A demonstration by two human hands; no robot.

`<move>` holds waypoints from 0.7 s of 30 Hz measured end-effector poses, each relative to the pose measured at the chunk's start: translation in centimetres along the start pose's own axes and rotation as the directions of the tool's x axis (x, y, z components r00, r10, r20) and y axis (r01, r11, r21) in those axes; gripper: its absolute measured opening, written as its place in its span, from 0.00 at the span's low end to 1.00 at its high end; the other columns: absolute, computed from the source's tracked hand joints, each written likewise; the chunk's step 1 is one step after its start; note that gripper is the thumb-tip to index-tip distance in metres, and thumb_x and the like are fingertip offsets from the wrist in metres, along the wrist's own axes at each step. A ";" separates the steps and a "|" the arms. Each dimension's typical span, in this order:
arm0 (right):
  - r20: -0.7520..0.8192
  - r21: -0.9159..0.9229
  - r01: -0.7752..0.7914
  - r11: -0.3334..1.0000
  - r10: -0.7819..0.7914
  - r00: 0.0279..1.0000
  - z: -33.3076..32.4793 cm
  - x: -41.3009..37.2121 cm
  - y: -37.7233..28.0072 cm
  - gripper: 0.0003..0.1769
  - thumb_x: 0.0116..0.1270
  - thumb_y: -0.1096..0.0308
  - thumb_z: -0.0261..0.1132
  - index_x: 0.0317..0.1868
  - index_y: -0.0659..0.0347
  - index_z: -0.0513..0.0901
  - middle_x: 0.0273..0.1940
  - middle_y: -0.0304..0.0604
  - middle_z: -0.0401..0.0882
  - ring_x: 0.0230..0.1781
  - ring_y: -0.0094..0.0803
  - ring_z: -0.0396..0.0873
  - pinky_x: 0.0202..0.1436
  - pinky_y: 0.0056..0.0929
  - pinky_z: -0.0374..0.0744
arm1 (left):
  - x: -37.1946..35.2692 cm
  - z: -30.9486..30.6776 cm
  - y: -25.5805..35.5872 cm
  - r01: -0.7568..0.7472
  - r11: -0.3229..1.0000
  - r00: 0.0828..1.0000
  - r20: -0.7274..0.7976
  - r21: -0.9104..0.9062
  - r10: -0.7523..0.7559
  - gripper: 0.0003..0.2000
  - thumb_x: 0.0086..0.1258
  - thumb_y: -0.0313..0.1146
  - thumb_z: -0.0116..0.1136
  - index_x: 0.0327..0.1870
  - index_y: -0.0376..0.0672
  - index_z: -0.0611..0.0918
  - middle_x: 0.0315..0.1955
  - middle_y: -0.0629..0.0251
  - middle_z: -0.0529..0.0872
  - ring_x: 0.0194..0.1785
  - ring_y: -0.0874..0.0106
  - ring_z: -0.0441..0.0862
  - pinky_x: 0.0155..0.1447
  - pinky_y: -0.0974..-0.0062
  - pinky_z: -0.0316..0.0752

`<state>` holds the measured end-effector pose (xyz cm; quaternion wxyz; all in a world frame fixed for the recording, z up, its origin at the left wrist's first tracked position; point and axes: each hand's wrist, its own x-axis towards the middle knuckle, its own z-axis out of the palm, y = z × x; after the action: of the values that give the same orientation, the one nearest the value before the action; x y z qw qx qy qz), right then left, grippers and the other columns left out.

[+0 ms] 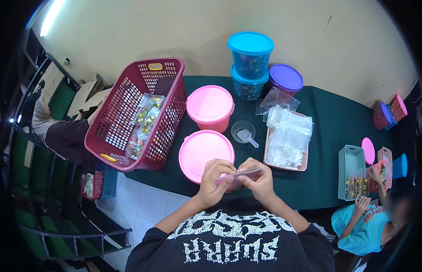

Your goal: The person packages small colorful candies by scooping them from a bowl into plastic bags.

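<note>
Close to my chest, a small clear plastic bag [240,176] is pinched between my two hands. My left hand [214,182] grips its left side, thumb in front and fingers behind. At the other side my right hand [258,180] has thumb and fingers closed on the plastic. Just beyond my left hand stands a pink tub with its lid on [206,155], and a second pink-lidded tub [210,105] is behind it. A white scoop [247,137] rests in a clear round bowl [239,128] past my right hand. Stacked clear bags [288,136] fill a pink tray [301,166].
On the left, a maroon basket [172,113] holds filled packets [145,124]. Blue-lidded tubs [250,63] and a purple-lidded tub [286,78] stand at the back of the green-covered table [326,136]. At right, a person [365,222] works at a grey-green basket [351,156]. Another person [61,133] is at left.
</note>
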<state>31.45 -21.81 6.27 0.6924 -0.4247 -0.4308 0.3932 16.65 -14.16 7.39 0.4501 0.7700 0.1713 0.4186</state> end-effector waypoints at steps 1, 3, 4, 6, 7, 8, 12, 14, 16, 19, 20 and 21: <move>0.000 0.052 -0.041 0.998 0.041 0.999 0.3 -0.1 -0.2 0.05 0.58 0.78 0.69 0.35 0.65 0.83 0.34 0.39 0.80 0.35 0.22 0.77 0.39 0.22 0.74 | 0.1 0.1 0.0 -0.045 0.996 0.999 -0.002 0.077 0.046 0.05 0.70 0.34 0.55 0.36 0.43 0.78 0.39 0.63 0.81 0.44 0.65 0.76 0.54 0.66 0.62; 0.001 0.105 -0.079 0.991 0.080 0.997 0.3 -0.1 -0.2 0.04 0.58 0.78 0.69 0.35 0.65 0.83 0.35 0.39 0.80 0.35 0.21 0.77 0.40 0.22 0.75 | -0.2 0.2 0.0 -0.078 0.991 0.997 0.001 0.110 0.078 0.05 0.69 0.33 0.55 0.36 0.43 0.77 0.39 0.64 0.81 0.43 0.64 0.76 0.53 0.65 0.62; -0.007 0.092 -0.103 0.990 0.104 0.995 0.2 -0.1 0.2 0.04 0.58 0.78 0.69 0.35 0.65 0.84 0.35 0.39 0.80 0.35 0.21 0.77 0.41 0.22 0.75 | -0.2 0.2 0.0 -0.110 0.984 0.994 0.004 0.141 0.111 0.04 0.69 0.33 0.56 0.36 0.44 0.76 0.39 0.64 0.80 0.43 0.64 0.76 0.53 0.65 0.62; -0.018 0.081 -0.127 0.989 0.129 0.992 0.1 -0.2 0.7 0.04 0.59 0.78 0.69 0.35 0.65 0.84 0.36 0.39 0.80 0.35 0.22 0.78 0.42 0.22 0.75 | -0.2 0.2 -0.3 -0.145 0.973 0.989 0.014 0.182 0.145 0.04 0.67 0.32 0.57 0.36 0.44 0.77 0.39 0.64 0.81 0.42 0.64 0.76 0.53 0.65 0.62; -0.019 0.087 -0.082 0.993 0.084 0.996 0.1 -0.3 0.9 0.04 0.59 0.79 0.69 0.35 0.65 0.84 0.36 0.39 0.81 0.36 0.23 0.78 0.42 0.22 0.75 | -0.1 0.2 -0.3 -0.178 0.958 0.984 0.021 0.224 0.178 0.04 0.65 0.31 0.58 0.36 0.44 0.78 0.39 0.64 0.81 0.42 0.65 0.76 0.52 0.65 0.62; -0.020 0.092 -0.036 0.995 0.038 0.999 0.1 -0.3 1.1 0.04 0.59 0.79 0.68 0.35 0.65 0.84 0.36 0.40 0.81 0.36 0.23 0.78 0.42 0.22 0.75 | -0.1 0.0 -0.4 -0.180 0.957 0.983 0.022 0.226 0.180 0.04 0.65 0.31 0.58 0.36 0.44 0.78 0.39 0.64 0.81 0.42 0.65 0.76 0.52 0.65 0.62; -0.037 0.092 0.018 0.996 -0.015 0.999 -0.2 -0.5 1.3 0.04 0.60 0.79 0.68 0.36 0.65 0.84 0.36 0.41 0.81 0.36 0.24 0.78 0.42 0.22 0.75 | -0.1 -0.2 -0.1 -0.264 0.910 0.962 0.022 0.320 0.272 0.06 0.58 0.29 0.62 0.35 0.44 0.81 0.36 0.68 0.82 0.39 0.68 0.76 0.52 0.65 0.61; -0.061 0.089 0.029 0.996 -0.023 0.998 -0.3 -0.5 1.0 0.04 0.60 0.80 0.67 0.36 0.65 0.84 0.36 0.42 0.80 0.37 0.24 0.78 0.42 0.22 0.75 | 0.0 -0.4 -0.1 -0.265 0.904 0.961 0.021 0.336 0.274 0.06 0.56 0.29 0.63 0.34 0.44 0.82 0.34 0.69 0.83 0.38 0.69 0.77 0.52 0.65 0.61; -0.076 0.070 0.058 0.996 -0.053 0.996 -0.4 -0.4 1.0 0.03 0.61 0.79 0.67 0.36 0.65 0.84 0.36 0.41 0.80 0.36 0.24 0.78 0.42 0.22 0.74 | 0.0 -0.5 -0.1 -0.300 0.890 0.952 0.041 0.344 0.305 0.06 0.57 0.29 0.64 0.33 0.42 0.81 0.32 0.66 0.82 0.34 0.68 0.75 0.51 0.64 0.60; -0.110 0.045 0.084 0.995 -0.078 0.991 -1.0 -0.2 1.2 0.03 0.61 0.79 0.67 0.35 0.66 0.83 0.35 0.41 0.79 0.36 0.24 0.77 0.42 0.22 0.73 | 0.0 -0.6 -0.2 -0.281 0.897 0.957 0.028 0.342 0.289 0.06 0.57 0.29 0.64 0.33 0.41 0.81 0.32 0.66 0.83 0.34 0.69 0.75 0.51 0.64 0.61; -0.129 0.040 0.082 0.996 -0.076 0.989 -1.3 -0.1 1.4 0.02 0.61 0.78 0.67 0.35 0.66 0.82 0.34 0.41 0.78 0.36 0.24 0.76 0.43 0.22 0.73 | 0.0 -0.7 -0.2 -0.283 0.896 0.956 0.029 0.343 0.291 0.06 0.57 0.29 0.64 0.33 0.41 0.81 0.32 0.66 0.83 0.34 0.69 0.75 0.51 0.64 0.61; -0.129 0.040 0.083 0.996 -0.077 0.989 -1.5 -0.1 1.5 0.02 0.61 0.78 0.67 0.35 0.66 0.82 0.34 0.41 0.78 0.36 0.24 0.76 0.43 0.22 0.73 | 0.0 -0.8 -0.2 -0.283 0.898 0.956 0.028 0.337 0.291 0.06 0.57 0.28 0.64 0.33 0.41 0.81 0.32 0.66 0.83 0.33 0.69 0.75 0.52 0.64 0.61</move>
<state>32.55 -21.80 4.44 0.7432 -0.4154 -0.3935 0.3468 16.05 -13.58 7.39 0.2428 0.8476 0.1303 0.4536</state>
